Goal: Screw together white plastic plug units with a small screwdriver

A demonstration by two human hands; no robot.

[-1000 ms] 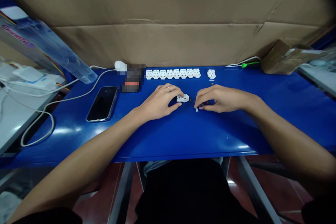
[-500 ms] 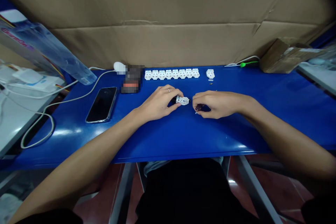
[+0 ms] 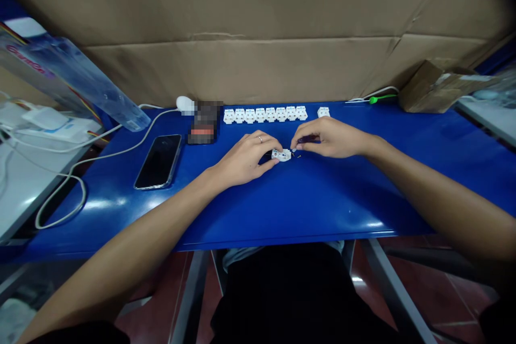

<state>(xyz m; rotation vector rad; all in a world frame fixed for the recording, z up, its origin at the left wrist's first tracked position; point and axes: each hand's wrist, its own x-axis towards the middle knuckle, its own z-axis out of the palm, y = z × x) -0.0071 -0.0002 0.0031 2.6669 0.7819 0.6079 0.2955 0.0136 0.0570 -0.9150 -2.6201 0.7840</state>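
My left hand (image 3: 245, 158) is closed in a pinch, thumb and fingertips on a small white plastic module (image 3: 283, 155) that lies at the table surface. The module looks like a socket insert, with dark openings on its upper face. Just off its right end are tiny brass-coloured pieces (image 3: 299, 156). Close by, my right hand (image 3: 332, 137) pinches a small pale piece (image 3: 294, 149) between thumb and fingertips. Something dark purple (image 3: 309, 139) shows inside its curled fingers, mostly hidden. Behind this hand stands another white module (image 3: 323, 112), partly covered.
Several white modules (image 3: 265, 114) form a row along the back of the blue table (image 3: 258, 209). Left of them are a blurred dark box (image 3: 205, 123), a phone (image 3: 158, 161) and a white cable (image 3: 100, 158). A green-tipped tool (image 3: 374, 100) and cardboard box (image 3: 427, 86) sit back right.
My right hand has moved up and slightly left, closer to the module's right end, and now covers part of the lone module behind. My left hand keeps its hold.
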